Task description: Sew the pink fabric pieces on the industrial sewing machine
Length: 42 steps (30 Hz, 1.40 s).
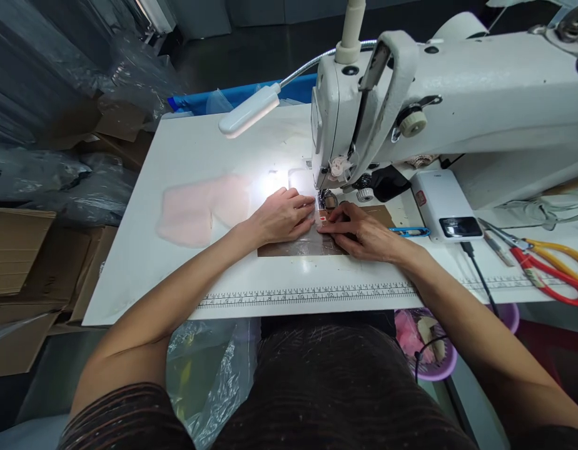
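Observation:
My left hand (pixel 286 215) lies flat, fingers stretched toward the needle area, on a thin see-through piece of fabric (pixel 308 242). To the right of the presser foot (pixel 325 199), my right hand (pixel 359 232) is closed, thumb and fingertips bent together at the fabric's edge. A small patch with a red mark (pixel 323 219) shows by those fingertips. Beneath both hands is a flat brown sheet (pixel 274 250), partly covered by them. The white sewing machine (pixel 336 119) stands over the work. What exactly lies between my right fingertips is partly hidden.
A pale pink sheer piece (pixel 188 215) lies left on the white table (pixel 143 281). A lamp (pixel 251 111) hangs above. To the right are a blue clip-like tool (pixel 411 232), a white power bank (pixel 446 203) with a cable, and red-and-yellow-handled scissors (pixel 547 275). A ruler tape (pixel 289 297) follows the front edge.

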Available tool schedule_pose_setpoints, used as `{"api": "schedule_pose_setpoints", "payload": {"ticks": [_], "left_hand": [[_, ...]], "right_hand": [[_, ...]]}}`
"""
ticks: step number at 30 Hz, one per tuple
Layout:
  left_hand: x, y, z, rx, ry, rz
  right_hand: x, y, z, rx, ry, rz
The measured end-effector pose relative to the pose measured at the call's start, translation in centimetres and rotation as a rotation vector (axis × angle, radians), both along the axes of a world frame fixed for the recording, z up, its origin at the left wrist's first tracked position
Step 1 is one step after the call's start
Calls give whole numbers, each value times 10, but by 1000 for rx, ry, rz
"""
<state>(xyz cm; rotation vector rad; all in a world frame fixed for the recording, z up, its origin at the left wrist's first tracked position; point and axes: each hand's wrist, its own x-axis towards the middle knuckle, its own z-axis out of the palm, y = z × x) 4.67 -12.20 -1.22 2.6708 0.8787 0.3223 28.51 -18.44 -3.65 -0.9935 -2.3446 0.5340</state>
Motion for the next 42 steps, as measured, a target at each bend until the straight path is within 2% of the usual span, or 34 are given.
{"api": "schedule_pose_setpoints", "payload": {"ticks": [4, 10, 14, 25, 34, 42], "left_hand": [[2, 8, -4, 104, 65, -17], [-5, 11, -20, 158, -53, -39], [-7, 12, -26, 248, -71, -83], [-2, 7, -20, 384, 35, -86], [-1, 7, -22, 404, 40, -89], [1, 0, -18, 442, 66, -57]], "right_hand": [[1, 2, -2, -11, 31, -73], [1, 2, -2, 0, 28, -77], [0, 1, -3, 7, 42, -86], [1, 2, -3, 9, 28, -91], [0, 2, -2, 11, 46, -90], [3, 4, -1, -14, 27, -73]]}}
